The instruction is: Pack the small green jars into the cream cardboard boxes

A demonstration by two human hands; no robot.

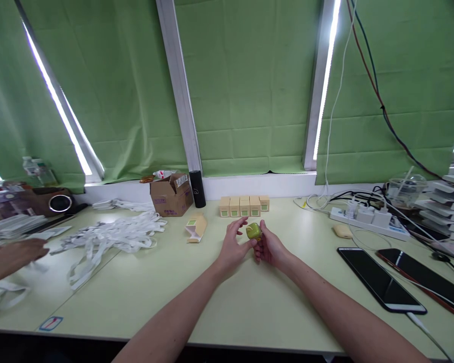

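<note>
In my right hand (pixel 269 246) is a small glossy green rounded object (pixel 253 231) with a pale marking; the fingers are closed around its right side and underside. My left hand (pixel 234 243) is beside it on the left, fingers apart and curved, the thumb tip close to the object's lower edge. Whether that thumb touches it I cannot tell. Behind my hands stands a row of several small tan boxes (pixel 239 206) with green squares on their fronts. Left of my hands, an open tan box (pixel 196 228) lies on its side with its flaps out.
A cardboard carton (pixel 171 195) and a black cylinder (pixel 197 189) stand at the back. White straps (pixel 124 234) lie in a heap on the left, near another person's hand (pixel 17 257). On the right are phones (pixel 380 279), a power strip (pixel 369 222) and cables.
</note>
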